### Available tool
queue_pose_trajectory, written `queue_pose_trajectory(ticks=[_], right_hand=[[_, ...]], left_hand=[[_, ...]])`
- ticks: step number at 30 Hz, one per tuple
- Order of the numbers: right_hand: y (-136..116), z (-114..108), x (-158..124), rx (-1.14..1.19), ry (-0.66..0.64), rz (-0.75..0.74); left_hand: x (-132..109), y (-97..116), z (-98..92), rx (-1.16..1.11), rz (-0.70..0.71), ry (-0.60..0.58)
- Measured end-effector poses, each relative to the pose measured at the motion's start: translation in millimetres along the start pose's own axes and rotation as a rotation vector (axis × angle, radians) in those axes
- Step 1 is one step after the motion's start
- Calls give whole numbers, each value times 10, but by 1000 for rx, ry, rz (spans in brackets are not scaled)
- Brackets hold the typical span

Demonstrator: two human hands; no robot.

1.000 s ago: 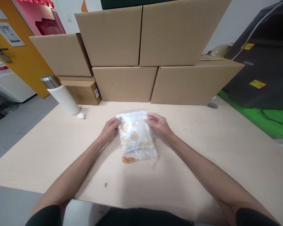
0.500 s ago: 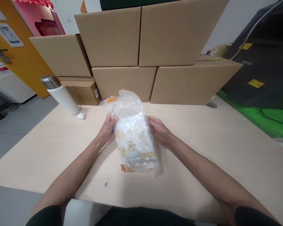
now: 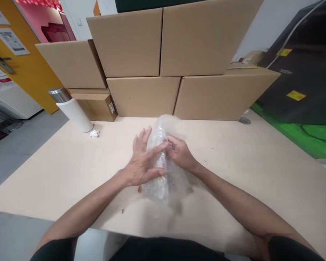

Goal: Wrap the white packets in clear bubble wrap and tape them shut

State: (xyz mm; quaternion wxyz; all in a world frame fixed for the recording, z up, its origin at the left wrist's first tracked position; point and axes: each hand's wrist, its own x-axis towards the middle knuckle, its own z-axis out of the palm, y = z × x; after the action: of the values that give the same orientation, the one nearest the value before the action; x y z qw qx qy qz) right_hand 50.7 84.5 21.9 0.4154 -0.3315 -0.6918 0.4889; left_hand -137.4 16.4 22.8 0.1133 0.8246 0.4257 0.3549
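A bubble-wrapped package (image 3: pixel 163 188) stands tipped up on its edge in the middle of the table, smeared by motion. Its clear wrap bulges at the top, and a bit of orange tape shows low on its left side. My left hand (image 3: pixel 145 159) lies along the package's left face with fingers spread. On the other side, my right hand (image 3: pixel 179 152) has its fingers closed on the wrap near the upper part. What is inside the wrap is mostly hidden now.
Cardboard boxes (image 3: pixel 143 97) are stacked along the table's back. At the left stand a white bottle (image 3: pixel 74 114) with a metal cap and a crumpled white scrap (image 3: pixel 94 133). A dark case (image 3: pixel 301 79) is at the right, beyond the table (image 3: pixel 247 163).
The package has gone from lying face up to tipped on its edge. My left hand has moved right onto its face and spread its fingers; my right hand now pinches the wrap.
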Motion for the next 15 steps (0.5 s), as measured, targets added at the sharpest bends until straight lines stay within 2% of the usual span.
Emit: queue_pose_trajectory(ticks=[3,7,9,12,15], right_hand=[[-33,4,-21,-27,-8,-30],[-78,14,-20,-40,-6,-71],[-92,36,-20,-59,7,-91],[-101,33,-16,-40,9,-92],[-113,-105,-11,32,28,-66]], left_hand=[[-1,153,-92,-73,-102,-126],[-2,220,-239,-245,-285,-156],[-15,245,-269,-283,-358,-104],[-68,233,-300,-365,-443,33],[-197,90,-387,-538,-543,153]])
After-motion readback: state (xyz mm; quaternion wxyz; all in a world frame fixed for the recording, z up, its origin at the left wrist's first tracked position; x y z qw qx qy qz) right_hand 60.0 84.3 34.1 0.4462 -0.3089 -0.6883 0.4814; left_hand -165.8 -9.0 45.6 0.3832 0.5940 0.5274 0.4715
